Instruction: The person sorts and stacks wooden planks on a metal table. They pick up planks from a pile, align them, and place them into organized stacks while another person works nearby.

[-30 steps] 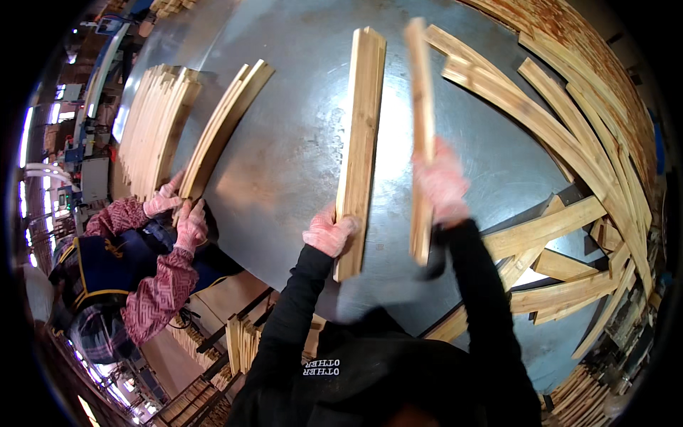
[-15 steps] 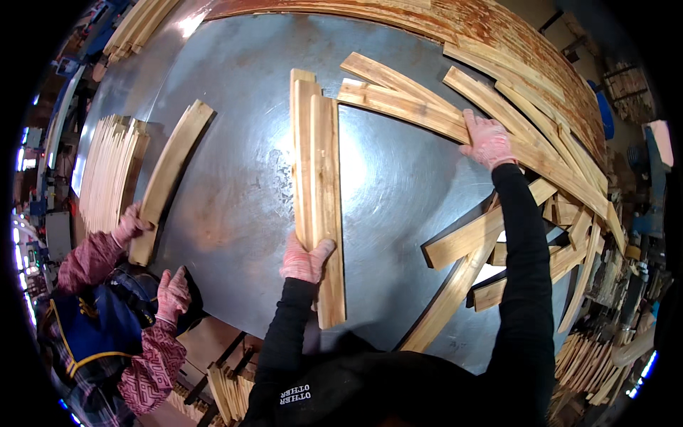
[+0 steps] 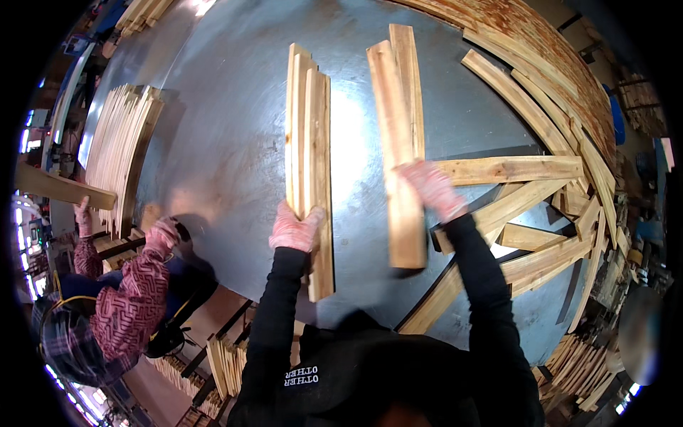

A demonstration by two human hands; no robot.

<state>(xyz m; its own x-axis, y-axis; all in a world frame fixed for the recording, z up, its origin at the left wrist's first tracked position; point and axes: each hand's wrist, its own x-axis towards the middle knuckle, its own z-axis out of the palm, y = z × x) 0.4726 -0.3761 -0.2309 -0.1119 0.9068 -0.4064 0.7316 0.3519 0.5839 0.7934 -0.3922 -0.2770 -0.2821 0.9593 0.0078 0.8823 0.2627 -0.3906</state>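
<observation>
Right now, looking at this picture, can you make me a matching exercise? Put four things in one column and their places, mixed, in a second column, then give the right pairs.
Things:
1. left hand
2. right hand
3. co-worker's hand
4. stack of thin slats

Places:
A. at the left edge of the metal table, beside the person in the patterned sleeve
B. on the near end of the middle bundle of boards
C. lying on the table's far left side
D. on the pair of boards to the right of the middle bundle

Pairs: 1-B, 2-D, 3-A, 4-C
</observation>
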